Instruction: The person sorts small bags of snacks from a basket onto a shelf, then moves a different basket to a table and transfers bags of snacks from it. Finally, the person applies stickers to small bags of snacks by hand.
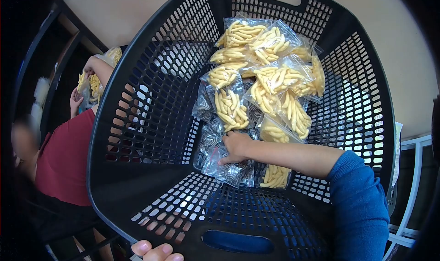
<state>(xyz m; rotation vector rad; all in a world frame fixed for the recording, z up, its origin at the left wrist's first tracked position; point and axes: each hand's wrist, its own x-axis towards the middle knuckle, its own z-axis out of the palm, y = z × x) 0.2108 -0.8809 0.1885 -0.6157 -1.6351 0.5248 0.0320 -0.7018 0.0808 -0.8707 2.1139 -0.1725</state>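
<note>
My right hand (236, 147), in a blue sleeve, reaches down inside a black plastic laundry basket (151, 169). Its fingers are bent onto a clear zip bag of dark, ring-shaped items (229, 171); the fingertips are partly hidden. Beside and above it lie several clear bags of pale yellow, finger-shaped snacks (230, 109), some resting on the dark-filled bags. At the bottom edge, the fingers of my left hand (158, 252) curl at the basket's near rim; the rest of that hand is out of view.
To the left, a person in a dark red top (66, 160) handles bags of yellow snacks (95, 87) near a dark shelf (55, 54). White metal bars (415, 183) stand at the right. The basket's high slotted walls surround my right hand.
</note>
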